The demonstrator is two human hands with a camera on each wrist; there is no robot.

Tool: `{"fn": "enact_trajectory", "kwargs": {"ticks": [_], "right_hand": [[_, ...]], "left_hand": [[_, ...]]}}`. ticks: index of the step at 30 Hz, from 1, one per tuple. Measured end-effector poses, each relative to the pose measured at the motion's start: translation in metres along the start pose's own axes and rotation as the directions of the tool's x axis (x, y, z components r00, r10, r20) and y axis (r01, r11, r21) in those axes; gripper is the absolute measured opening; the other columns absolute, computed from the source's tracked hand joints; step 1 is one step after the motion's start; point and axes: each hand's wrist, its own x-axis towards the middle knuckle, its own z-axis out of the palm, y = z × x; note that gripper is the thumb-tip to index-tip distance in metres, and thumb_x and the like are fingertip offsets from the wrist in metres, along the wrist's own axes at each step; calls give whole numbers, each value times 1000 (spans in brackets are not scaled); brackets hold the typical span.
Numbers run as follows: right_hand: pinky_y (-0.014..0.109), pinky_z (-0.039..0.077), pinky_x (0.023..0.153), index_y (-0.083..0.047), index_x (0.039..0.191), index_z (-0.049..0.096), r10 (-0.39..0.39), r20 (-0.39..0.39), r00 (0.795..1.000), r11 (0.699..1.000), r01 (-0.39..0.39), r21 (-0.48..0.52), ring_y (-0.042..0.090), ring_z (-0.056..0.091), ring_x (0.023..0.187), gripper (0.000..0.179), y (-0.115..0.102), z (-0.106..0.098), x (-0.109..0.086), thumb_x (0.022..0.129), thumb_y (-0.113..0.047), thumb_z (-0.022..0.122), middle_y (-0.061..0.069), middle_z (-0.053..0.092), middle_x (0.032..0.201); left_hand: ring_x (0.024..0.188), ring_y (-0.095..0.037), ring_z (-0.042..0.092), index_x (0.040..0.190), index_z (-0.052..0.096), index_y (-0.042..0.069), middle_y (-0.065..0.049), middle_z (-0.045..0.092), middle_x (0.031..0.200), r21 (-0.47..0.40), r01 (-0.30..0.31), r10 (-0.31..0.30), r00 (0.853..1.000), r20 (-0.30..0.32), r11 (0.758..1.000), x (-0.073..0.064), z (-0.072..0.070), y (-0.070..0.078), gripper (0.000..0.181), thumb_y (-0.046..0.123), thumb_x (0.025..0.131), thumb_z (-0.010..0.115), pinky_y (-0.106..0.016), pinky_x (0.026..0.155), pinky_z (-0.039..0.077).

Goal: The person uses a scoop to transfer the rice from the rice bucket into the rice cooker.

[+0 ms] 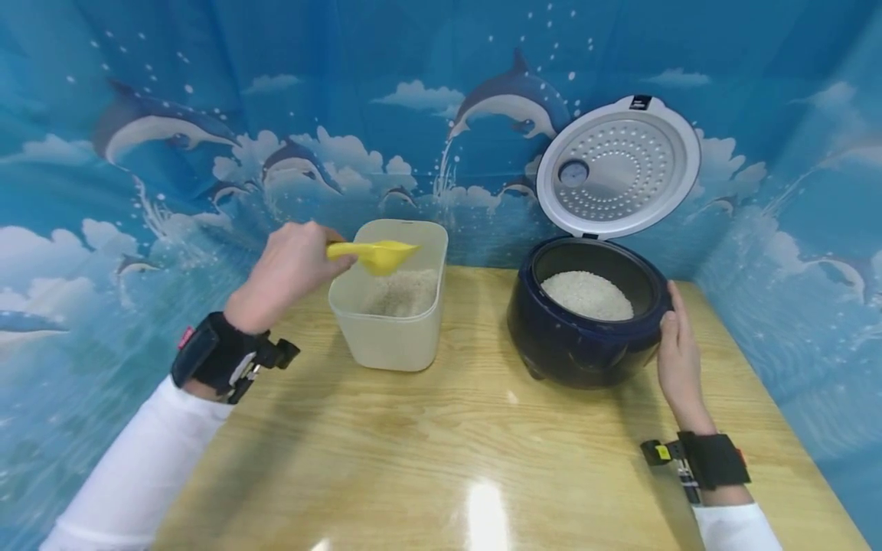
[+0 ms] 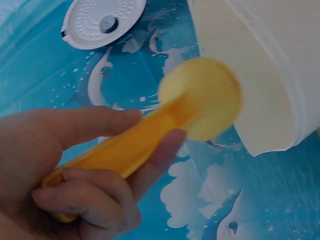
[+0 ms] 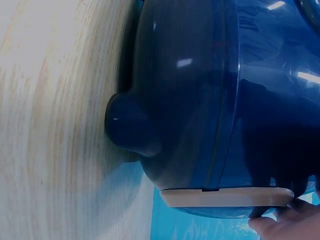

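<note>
My left hand (image 1: 292,264) grips a yellow scoop (image 1: 383,257) by its handle, thumb and fingers wrapped round it in the left wrist view. The scoop's bowl hangs over the mouth of a cream plastic bin (image 1: 393,346), which has rice (image 1: 406,294) low inside. To the right stands a dark blue rice cooker (image 1: 586,353), its lid (image 1: 630,174) raised and a mound of white rice (image 1: 587,295) in its pot. My right hand (image 1: 681,363) rests against the cooker's right side, fingers extended along it, near a beige side handle (image 3: 225,197) in the right wrist view.
Both the bin and the cooker stand on a wood-grain table (image 1: 413,451). A blue curtain (image 1: 386,69) printed with dolphins hangs behind the table and along its sides. The raised lid leans back close to the curtain.
</note>
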Motion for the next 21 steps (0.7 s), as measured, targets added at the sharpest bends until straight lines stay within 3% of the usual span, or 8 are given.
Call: {"fn": "enact_trajectory", "kwargs": {"ticks": [4,6,9,15,21], "right_hand": [[37,12,123,-26,163,21,-5,3,1000,1000,5,3,20,18,151,51,0,0,1,113,-35,24,0,19,168],[36,12,123,-26,163,22,-11,2,1000,1000,11,2,19,18,151,50,0,-1,1,113,-34,24,0,19,168],[35,12,122,-25,162,22,-19,-1,1000,1000,19,8,18,18,151,50,1,-1,0,113,-34,25,2,19,168],[35,12,123,-22,163,23,-18,-7,1000,1000,18,11,18,18,151,51,0,-1,0,113,-35,26,0,19,168],[36,12,123,-28,162,22,-19,-3,1000,1000,19,1,19,17,152,50,0,-1,1,113,-35,25,-1,19,168]], "left_hand": [[51,-17,41,106,74,-5,-11,61,68,18,44,-46,990,135,999,5,6,0,27,20,97,68,-29,51,33],[52,-17,42,106,75,-4,-11,63,71,18,63,-65,976,207,998,7,6,2,26,20,96,68,-29,52,34],[54,-17,48,105,75,-2,-11,68,76,19,40,-44,954,298,999,13,7,6,24,19,95,70,-28,53,36],[58,-18,50,100,78,2,-9,73,78,30,-54,37,913,406,998,31,10,13,20,20,95,71,-29,57,32],[67,-24,62,104,78,0,-8,74,78,56,-52,17,862,507,997,46,26,20,24,21,95,70,-30,63,36]]}}
